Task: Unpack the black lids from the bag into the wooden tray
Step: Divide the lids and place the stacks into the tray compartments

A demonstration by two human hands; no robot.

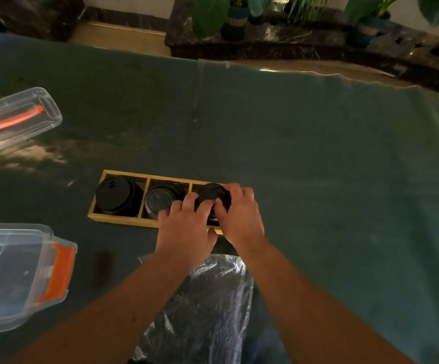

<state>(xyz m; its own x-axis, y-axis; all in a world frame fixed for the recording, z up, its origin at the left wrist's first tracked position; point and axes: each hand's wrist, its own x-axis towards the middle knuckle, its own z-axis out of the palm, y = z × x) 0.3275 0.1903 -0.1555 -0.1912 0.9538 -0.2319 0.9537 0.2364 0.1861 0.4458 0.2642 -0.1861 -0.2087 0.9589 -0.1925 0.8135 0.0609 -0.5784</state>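
A wooden tray (118, 220) with three compartments lies on the dark green table. Its left compartment holds a stack of black lids (117, 197), and the middle one holds more black lids (160, 199). Over the right compartment both hands grip one stack of black lids (213, 193). My left hand (187, 222) holds its near left side, and my right hand (239, 208) wraps its right side. The clear plastic bag (202, 306) lies crumpled near the table's front edge, between my forearms.
A clear plastic box (16, 119) with an orange tool inside sits at the far left. Nearer on the left stands a clear container with an orange latch (58, 274). Potted plants (236, 19) line a dark ledge beyond the table's far edge.
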